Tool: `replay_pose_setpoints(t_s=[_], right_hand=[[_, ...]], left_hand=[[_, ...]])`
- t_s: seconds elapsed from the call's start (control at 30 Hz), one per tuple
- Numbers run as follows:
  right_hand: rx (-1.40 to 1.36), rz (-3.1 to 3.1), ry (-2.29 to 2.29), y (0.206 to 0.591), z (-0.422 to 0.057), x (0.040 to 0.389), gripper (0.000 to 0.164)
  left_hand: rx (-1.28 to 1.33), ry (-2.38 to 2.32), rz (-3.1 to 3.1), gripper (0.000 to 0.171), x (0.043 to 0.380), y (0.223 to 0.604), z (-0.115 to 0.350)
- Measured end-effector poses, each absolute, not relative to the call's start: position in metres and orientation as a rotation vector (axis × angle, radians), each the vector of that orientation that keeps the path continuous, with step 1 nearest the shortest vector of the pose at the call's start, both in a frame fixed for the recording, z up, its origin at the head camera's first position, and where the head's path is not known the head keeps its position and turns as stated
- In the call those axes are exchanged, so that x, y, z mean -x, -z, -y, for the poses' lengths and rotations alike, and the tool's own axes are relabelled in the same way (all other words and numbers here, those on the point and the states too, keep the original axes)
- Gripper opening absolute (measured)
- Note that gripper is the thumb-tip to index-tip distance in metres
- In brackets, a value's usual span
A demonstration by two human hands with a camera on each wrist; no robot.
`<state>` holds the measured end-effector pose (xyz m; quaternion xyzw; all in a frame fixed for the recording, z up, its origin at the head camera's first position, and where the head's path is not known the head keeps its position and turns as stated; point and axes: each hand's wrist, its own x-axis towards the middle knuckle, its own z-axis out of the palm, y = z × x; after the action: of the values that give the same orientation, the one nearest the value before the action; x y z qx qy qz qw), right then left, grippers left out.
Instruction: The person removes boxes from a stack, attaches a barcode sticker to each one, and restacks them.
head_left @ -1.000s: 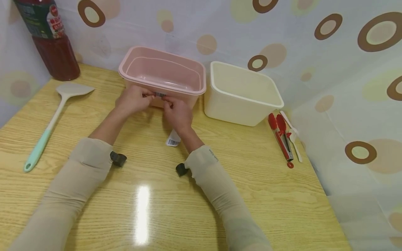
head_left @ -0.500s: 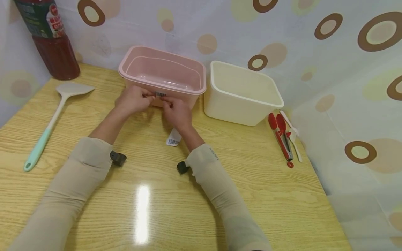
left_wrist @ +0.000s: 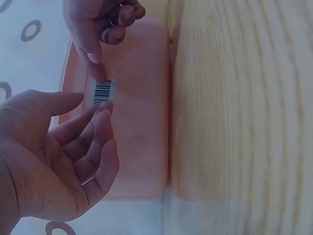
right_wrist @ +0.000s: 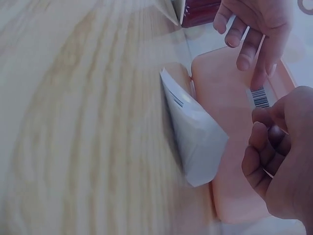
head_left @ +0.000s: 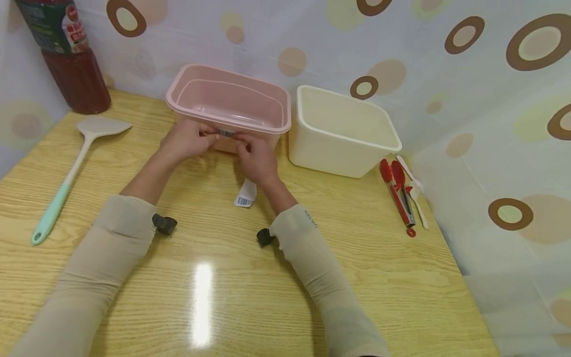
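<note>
A pink plastic bin (head_left: 263, 130) stands at the back of the table with a small barcode sticker (left_wrist: 102, 91) flat on its front wall. My left hand (head_left: 185, 141) reaches to the sticker's left edge, its fingertips touching there and the thumb apart from the index finger. At the opposite edge, my right hand (head_left: 257, 158) brings its index fingertip against the sticker, thumb close behind and the other fingers loosely curled. A folded white paper tag (right_wrist: 198, 139) with a barcode lies below the right hand, partly hidden by it in the head view.
Right of the pink bin stands a cream bin (head_left: 339, 156). Red-handled tongs (head_left: 398, 198) and white cutlery (head_left: 417, 196) lie beside it. To the left are a spatula (head_left: 67, 176) and a large bottle of red liquid (head_left: 78, 82). A patterned curtain (head_left: 428, 64) hangs behind.
The right hand has shifted slightly right along the sticker, uncovering more of the tag. The left hand stays at the sticker's left edge. The head view has moved a little.
</note>
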<state>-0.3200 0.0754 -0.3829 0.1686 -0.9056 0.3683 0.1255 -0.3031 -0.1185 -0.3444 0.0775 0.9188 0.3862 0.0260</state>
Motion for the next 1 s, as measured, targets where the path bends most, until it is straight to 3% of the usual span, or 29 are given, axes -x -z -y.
replay_pose_setpoints(t_s=[1.0], right_hand=[[-0.534,2.661,-1.128,0.3808,-0.0775,0.314,0.037]], left_hand=[[-0.386,-1.316,-2.786,0.039,0.2999,0.34,0.1211]])
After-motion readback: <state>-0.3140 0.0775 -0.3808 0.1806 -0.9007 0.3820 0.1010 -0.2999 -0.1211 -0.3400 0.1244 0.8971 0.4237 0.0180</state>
